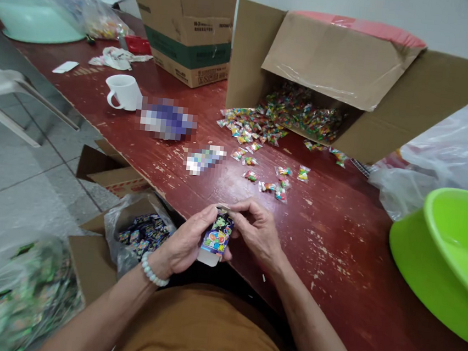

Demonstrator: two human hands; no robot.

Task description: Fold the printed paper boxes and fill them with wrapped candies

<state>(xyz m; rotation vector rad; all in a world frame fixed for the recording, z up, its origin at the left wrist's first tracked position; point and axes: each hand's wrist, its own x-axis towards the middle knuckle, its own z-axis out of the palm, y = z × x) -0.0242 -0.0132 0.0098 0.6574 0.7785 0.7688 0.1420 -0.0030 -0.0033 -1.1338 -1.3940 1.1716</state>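
A small printed candy box (216, 235), purple and black with a green cartoon figure, is held just over the table's front edge. My left hand (188, 240), with a beaded bracelet at its wrist, is wrapped around the box from the left. At the box's top end, the fingers of my right hand (258, 232) pinch the flap. A white flap hangs open at the lower end. Beyond my hands, several wrapped candies (281, 192) lie loose on the red table (319, 239). More of them spill from a large cardboard carton (331, 61) lying on its side.
A green basin (429, 255) stands at the right. To the left are a white mug (124, 92), blurred-out items, a closed carton (194, 28) and a pale basin (37, 21). Below, an opened carton holds a bag of small dark packs (145, 236), beside a bag of green packets (28, 293).
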